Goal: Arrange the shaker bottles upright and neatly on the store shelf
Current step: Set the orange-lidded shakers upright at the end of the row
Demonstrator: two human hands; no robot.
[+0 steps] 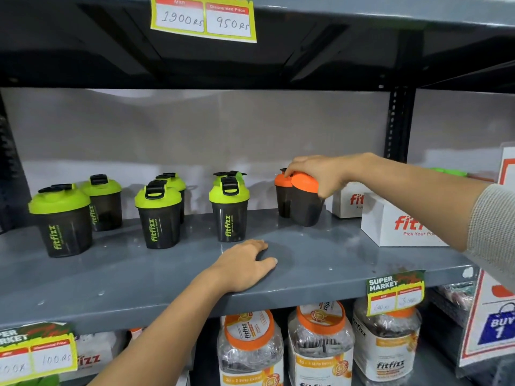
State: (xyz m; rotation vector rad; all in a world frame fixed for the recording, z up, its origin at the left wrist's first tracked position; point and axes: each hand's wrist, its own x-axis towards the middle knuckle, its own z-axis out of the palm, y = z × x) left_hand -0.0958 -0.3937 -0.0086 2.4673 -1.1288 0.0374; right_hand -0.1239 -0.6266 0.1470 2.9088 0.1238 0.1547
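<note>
Several dark shaker bottles stand upright on the grey shelf [320,254]. Green-lidded ones sit in pairs at the left [60,221], the middle [158,215] and centre-right [229,210]. Two orange-lidded shakers stand further right, one behind [282,196] and one in front [305,201]. My right hand [317,174] grips the front orange shaker by its lid from above; the bottle leans slightly. My left hand [246,264] rests flat on the bare shelf near its front edge, fingers spread, holding nothing.
White fitfizz boxes [395,227] stand on the shelf just right of the orange shakers. A black upright post [397,121] rises behind them. Large jars with orange lids [320,346] fill the shelf below. Price tags [395,292] hang on the shelf edges.
</note>
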